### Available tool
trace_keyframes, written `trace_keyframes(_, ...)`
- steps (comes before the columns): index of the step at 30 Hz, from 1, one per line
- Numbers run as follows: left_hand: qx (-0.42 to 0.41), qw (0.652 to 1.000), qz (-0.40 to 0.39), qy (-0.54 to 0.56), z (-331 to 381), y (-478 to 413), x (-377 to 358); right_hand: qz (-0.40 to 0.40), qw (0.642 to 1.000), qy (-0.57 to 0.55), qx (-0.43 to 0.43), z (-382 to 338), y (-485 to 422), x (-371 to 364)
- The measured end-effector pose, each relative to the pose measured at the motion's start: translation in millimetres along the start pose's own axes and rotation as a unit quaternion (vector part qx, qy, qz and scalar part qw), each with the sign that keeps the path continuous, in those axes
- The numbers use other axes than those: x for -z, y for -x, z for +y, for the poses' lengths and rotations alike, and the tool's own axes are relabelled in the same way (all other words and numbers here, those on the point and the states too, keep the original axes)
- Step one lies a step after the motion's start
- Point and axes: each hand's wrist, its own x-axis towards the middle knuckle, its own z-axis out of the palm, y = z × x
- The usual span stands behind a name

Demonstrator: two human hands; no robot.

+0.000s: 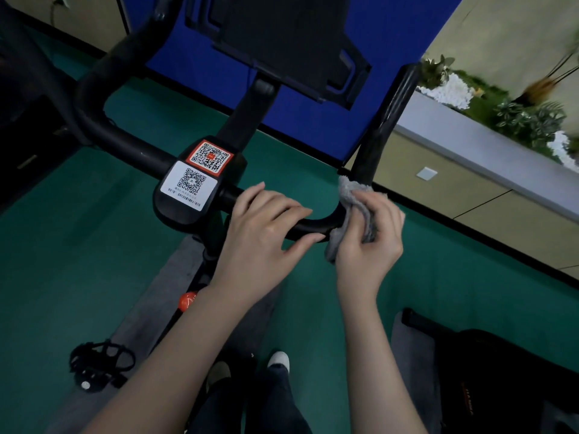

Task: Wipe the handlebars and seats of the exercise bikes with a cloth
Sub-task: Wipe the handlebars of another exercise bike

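Now | right hand [369, 236] clutches grey fluffy cloth [347, 192] against right bend of black tubular handlebar [125, 136] | left hand [263, 227] lies relaxed, fingers straight, on the bar beside it | long grey planter [470, 133]: white pebbles [448, 92], green plants [526, 117]

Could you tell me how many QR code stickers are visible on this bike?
2: the orange-bordered QR sticker on the handlebar's centre block, and the white QR sticker just below it. Others may be hidden.
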Motion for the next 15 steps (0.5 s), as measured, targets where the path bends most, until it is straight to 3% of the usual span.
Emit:
trace_keyframes(4,-0.002,1.0,0.003,-0.007,1.8,-1.0,0.3,-0.035,0.999,-0.013,-0.02,3.3,-19.2,1.8)
trace_keyframes(7,-0.01,1.0,-0.001,-0.01,3.2,-1.7,2.1,-0.106,0.993,0.008,0.055,4.9,-15.0,13.2)
trace_keyframes(11,-0.008,1.0,-0.008,-0.018,5.5,-2.7,2.4,-0.242,0.959,0.033,0.145,9.9,-33.7,26.5)
trace_keyframes(15,0.008,1.0,-0.006,-0.011,11.2,-5.9,-1.7,-0.259,0.956,0.057,0.122,15.5,-69.4,22.5)
